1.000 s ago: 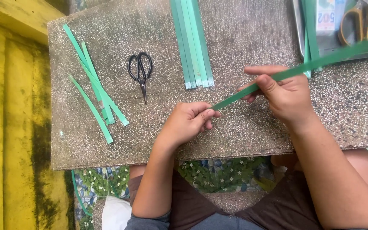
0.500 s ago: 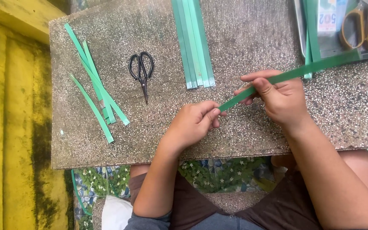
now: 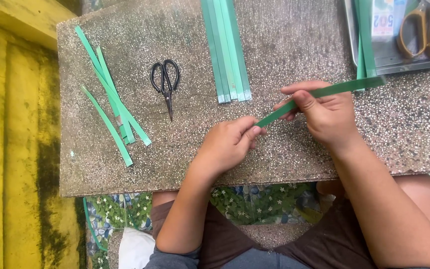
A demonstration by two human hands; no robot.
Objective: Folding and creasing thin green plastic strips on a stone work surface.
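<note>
The metal tray (image 3: 369, 64), the gold-handled scissors (image 3: 426, 30) and the strip bundle (image 3: 225, 50) run off the top edge; the right hand (image 3: 324, 112) hides part of the green strip (image 3: 347, 87).

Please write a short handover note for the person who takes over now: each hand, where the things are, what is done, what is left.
Left hand: pinches the near end of a long green flat strip.
Right hand: grips the same strip further along.
On the speckled stone table: small black scissors, a neat bundle of green strips, loose cut green strips at left, a metal tray holding gold-handled scissors.
Done: some strips cut.
Left: the held strip shows no cut or fold.
</note>
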